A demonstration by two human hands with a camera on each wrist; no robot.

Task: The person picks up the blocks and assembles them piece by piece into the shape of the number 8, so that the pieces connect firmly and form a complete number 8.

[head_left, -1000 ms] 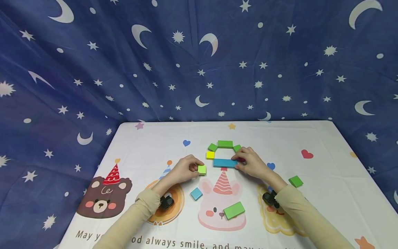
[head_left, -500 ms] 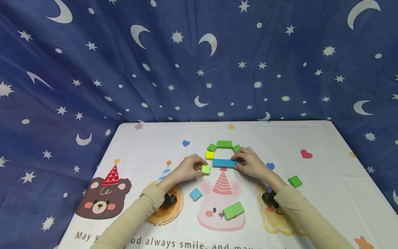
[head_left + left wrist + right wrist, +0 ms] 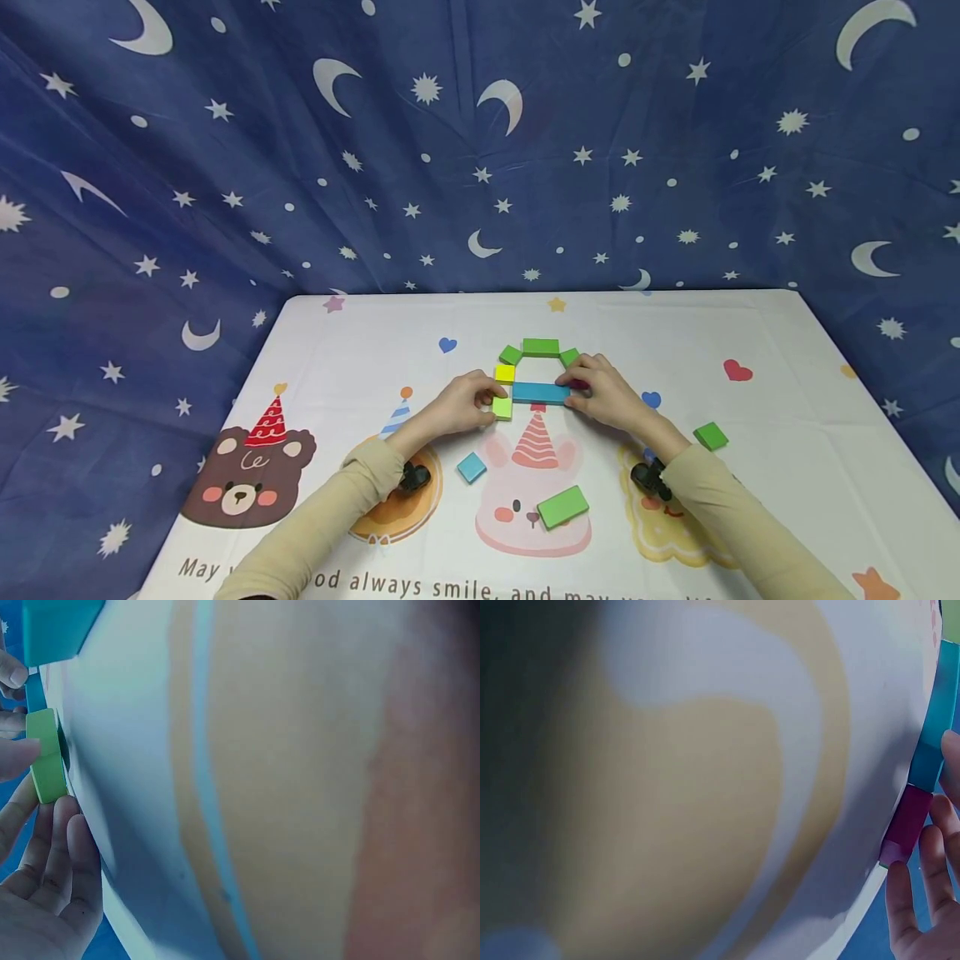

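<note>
My left hand (image 3: 461, 404) pinches a small light green block (image 3: 502, 409) between thumb and fingers, just below a yellow block (image 3: 505, 374). This block (image 3: 48, 761) touches or nearly touches the left end of a long blue block (image 3: 538, 393). At the blue block's right end, my right hand (image 3: 606, 393) holds it with thumb and index finger. In the right wrist view, its other fingers lie along a magenta block (image 3: 907, 825) adjoining the blue one. Green blocks (image 3: 541, 347) form an arch above, its right side partly hidden by my right hand.
Loose on the white tablecloth (image 3: 360, 342) are a light blue cube (image 3: 472, 467), a larger green block (image 3: 563, 507) and a small green block (image 3: 711, 436). A dark blue curtain (image 3: 420, 217) with moons and stars hangs behind the table.
My left hand has moved to the right with the light green block, bringing it from left of the arrangement to under the yellow block. My right hand has stayed in place.
</note>
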